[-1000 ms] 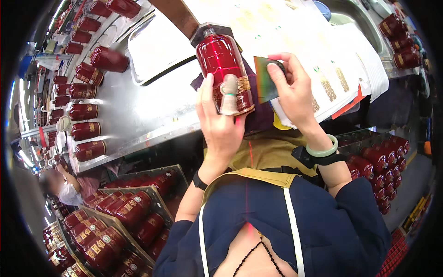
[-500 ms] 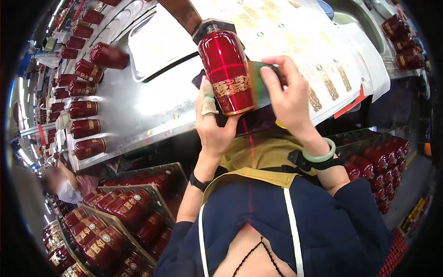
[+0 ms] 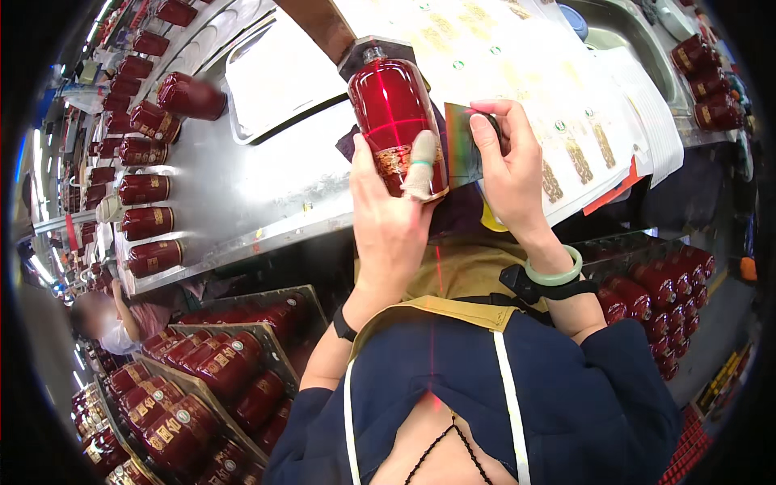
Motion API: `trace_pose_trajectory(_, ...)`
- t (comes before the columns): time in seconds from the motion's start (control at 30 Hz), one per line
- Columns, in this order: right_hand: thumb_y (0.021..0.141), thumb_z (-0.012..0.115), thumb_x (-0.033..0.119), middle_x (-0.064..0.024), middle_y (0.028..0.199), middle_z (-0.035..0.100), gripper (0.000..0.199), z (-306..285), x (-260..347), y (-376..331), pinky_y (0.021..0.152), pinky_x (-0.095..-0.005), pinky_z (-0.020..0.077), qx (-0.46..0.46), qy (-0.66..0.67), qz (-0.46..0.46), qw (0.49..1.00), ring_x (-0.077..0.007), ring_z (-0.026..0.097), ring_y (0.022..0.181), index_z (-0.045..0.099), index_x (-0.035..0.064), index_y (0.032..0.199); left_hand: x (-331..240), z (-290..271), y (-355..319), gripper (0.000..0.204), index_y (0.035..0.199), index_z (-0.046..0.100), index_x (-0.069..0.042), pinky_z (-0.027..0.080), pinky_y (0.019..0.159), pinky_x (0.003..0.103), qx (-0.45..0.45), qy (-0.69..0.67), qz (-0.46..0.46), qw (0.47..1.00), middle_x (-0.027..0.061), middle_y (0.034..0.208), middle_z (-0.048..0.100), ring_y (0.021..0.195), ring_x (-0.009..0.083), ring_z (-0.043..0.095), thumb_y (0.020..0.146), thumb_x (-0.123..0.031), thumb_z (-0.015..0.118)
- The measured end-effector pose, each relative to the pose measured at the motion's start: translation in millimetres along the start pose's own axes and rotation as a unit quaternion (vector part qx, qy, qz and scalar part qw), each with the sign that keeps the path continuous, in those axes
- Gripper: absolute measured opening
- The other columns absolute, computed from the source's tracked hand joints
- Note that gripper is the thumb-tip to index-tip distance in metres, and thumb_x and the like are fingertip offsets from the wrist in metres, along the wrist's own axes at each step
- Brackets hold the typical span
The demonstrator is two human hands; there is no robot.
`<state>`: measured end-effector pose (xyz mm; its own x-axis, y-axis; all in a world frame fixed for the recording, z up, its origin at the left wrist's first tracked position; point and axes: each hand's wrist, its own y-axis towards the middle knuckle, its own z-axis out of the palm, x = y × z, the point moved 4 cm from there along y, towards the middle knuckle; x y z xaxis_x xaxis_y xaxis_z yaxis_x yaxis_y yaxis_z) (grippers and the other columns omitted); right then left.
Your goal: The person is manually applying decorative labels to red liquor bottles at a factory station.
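A glossy dark red glass bottle [image 3: 392, 97] lies tilted with its neck away from me, a gold patterned band round its lower part. My left hand [image 3: 390, 234] grips the base end; one finger in a pale cloth cover [image 3: 420, 166] lies across the gold band and hides part of it. Just right of the bottle, my right hand [image 3: 517, 166] pinches a thin, flexible dark green flat piece [image 3: 459, 141], like a scraper. A small gap shows between this piece and the bottle. Dark cloth [image 3: 347, 145] lies under the bottle, against a dark block [image 3: 376, 50].
Sheets of gold decals [image 3: 517, 81] cover the table's right side, near a metal sink [image 3: 622, 36]. A white tray [image 3: 283, 77] is at left. More red bottles [image 3: 145, 190] line the left edge; crates of bottles [image 3: 234, 364] stand below. A person [image 3: 117, 323] sits far left.
My left hand has turned, bringing its covered finger from the bottle's left side across the gold band. My right hand has drawn the green piece slightly right, away from the bottle.
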<state>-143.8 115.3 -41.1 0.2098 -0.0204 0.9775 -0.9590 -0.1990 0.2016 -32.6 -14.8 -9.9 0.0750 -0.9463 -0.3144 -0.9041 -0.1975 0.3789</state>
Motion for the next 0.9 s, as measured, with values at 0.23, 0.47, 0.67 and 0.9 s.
trace_pose_trajectory(0.23, 0.105, 0.062, 0.014, -0.0019, 0.069, 0.054, 0.015, 0.8, 8.2, 2.3, 0.056, -0.03, 0.0365, -0.003, -0.062, -0.014, 0.998, -0.0093, 0.043, 0.062, 0.062, 0.0006, 0.112, 12.1, 4.9, -7.2, 0.082, 0.15, 0.056, -0.016, 0.049, 0.107, 0.049, -0.06, -0.112, -0.026, 0.992, 0.0357, 0.156, 0.036, 0.133, 0.0497, 0.052, 0.074, 0.002, 0.082)
trace_pose_trajectory(0.47, 0.104, 0.063, 0.01, -0.0098, 0.097, 0.067, 0.022, 5.7, 15.4, 13.9, 0.076, -0.0239, 0.0471, 0.094, 0.02, -0.008, 0.995, -0.0094, 0.058, 0.083, 0.062, 0.0028, 0.124, 41.3, 7.6, -20.4, 0.08, 0.148, 0.055, 0.002, 0.053, 0.101, 0.036, -0.092, -0.228, -0.083, 0.966, 0.0197, 0.134, 0.069, 0.12, 0.0296, 0.069, 0.075, 0.0, 0.087)
trace_pose_trajectory(0.67, 0.087, 0.069, -0.001, -0.0032, 0.095, 0.076, 0.023, 2.9, 59.1, 15.1, 0.086, -0.0336, 0.0492, 0.115, -0.215, -0.285, 0.927, -0.0194, 0.069, 0.091, 0.075, 0.0083, 0.106, 35.6, 4.5, -19.2, 0.085, 0.149, 0.05, 0.006, 0.053, 0.102, 0.041, -0.114, -0.195, -0.074, 0.971, 0.0252, 0.139, 0.062, 0.123, 0.0399, 0.064, 0.073, -0.001, 0.086)
trace_pose_trajectory(0.9, 0.073, 0.074, 0.009, 0.0037, 0.099, 0.076, 0.028, 8.0, 79.0, -10.4, 0.084, -0.0329, 0.0456, 0.224, -0.212, -0.388, 0.868, -0.0172, 0.063, 0.086, 0.08, 0.014, 0.1, 39.3, 12.1, -22.9, 0.085, 0.147, 0.053, 0.006, 0.051, 0.107, 0.041, -0.109, -0.254, -0.098, 0.956, 0.0277, 0.145, 0.058, 0.128, 0.0387, 0.063, 0.07, -0.002, 0.089)
